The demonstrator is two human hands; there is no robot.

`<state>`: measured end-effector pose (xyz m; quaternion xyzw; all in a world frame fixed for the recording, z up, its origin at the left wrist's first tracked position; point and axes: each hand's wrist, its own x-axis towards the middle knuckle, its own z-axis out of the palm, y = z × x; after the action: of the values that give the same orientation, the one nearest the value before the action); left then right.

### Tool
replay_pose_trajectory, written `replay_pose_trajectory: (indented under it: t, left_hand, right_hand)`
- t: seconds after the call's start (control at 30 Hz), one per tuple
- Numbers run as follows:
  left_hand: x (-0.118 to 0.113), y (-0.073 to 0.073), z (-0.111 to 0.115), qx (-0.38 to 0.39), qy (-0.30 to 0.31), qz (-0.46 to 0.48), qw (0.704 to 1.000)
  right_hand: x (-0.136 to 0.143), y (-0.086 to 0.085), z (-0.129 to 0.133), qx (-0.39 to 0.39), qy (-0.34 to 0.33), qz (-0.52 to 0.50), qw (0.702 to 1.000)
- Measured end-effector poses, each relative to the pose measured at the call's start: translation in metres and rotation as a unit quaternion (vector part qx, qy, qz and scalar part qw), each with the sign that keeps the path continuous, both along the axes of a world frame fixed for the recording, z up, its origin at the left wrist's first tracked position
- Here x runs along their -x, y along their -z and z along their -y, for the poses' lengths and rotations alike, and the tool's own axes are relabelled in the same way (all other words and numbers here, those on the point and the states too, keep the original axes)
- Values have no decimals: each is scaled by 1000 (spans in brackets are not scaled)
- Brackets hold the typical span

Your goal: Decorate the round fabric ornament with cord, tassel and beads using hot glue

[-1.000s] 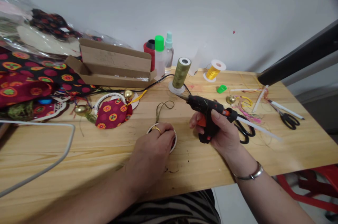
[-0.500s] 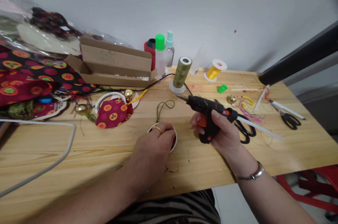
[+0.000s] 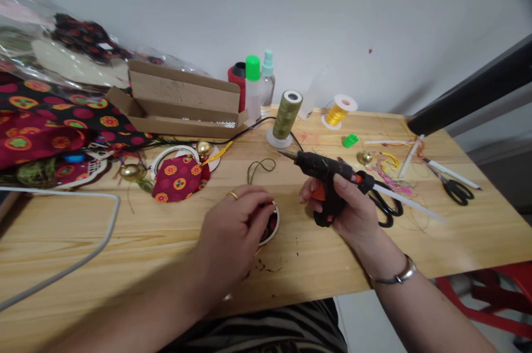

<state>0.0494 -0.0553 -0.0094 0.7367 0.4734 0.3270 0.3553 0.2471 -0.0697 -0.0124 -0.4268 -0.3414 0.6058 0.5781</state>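
My right hand (image 3: 353, 206) is wrapped round a black hot glue gun (image 3: 328, 175) with an orange trigger. A white glue stick (image 3: 409, 201) juts from its back, and its nozzle points left above the table. My left hand (image 3: 235, 225) is closed, thumb and fingers drawn together over a small white-rimmed round piece (image 3: 273, 226) with dark patterned fabric inside. Those fingers hide much of the piece and whatever is between their tips. A loop of olive cord (image 3: 261, 165) lies just beyond it on the table.
Fabric-covered rounds (image 3: 178, 178), gold bells (image 3: 132, 172) and a cardboard box (image 3: 183, 101) are at the left. Behind stand an olive thread cone (image 3: 287, 116), bottles (image 3: 252, 90) and a yellow spool (image 3: 337, 112). Scissors (image 3: 456, 189) lie right; a white metal frame (image 3: 106, 231) is left.
My left hand has shifted slightly left and turned, its fingers coming up off the middle of the round piece, so more of the dark fabric shows. The glue gun has stayed in place.
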Motion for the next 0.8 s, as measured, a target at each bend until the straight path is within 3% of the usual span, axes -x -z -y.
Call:
replay_pose_trajectory:
  t: [0.03,0.07,0.13,0.2,0.23,0.3,0.53,0.8]
  left_hand:
    - [2,-7,-2,99,-25,54,993]
    - [4,-13,-4,213,-54,117,968]
    - [11,-22,-8,383,-89,282,875]
    - [20,-28,-11,477,-122,408,769]
    - [24,-30,-11,492,-153,441,735]
    - [32,-33,-8,505,-208,461,699]
    - [49,-26,9,501,-302,417,696]
    - [61,-12,16,539,-231,394,707]
  right_hand:
    - [0,0,0,0,0,0,1000]
    - [0,-1,0,2,0,0,1000]
    - [0,-1,0,7,-3,2,1000]
    - [0,-2,1,8,-7,3,1000]
    - [0,-1,1,6,-9,1,1000]
    - [0,-1,1,-1,-14,-2,1000]
    - [-1,2,1,-14,-13,16,1000]
    - [1,-7,11,-55,-33,73,995]
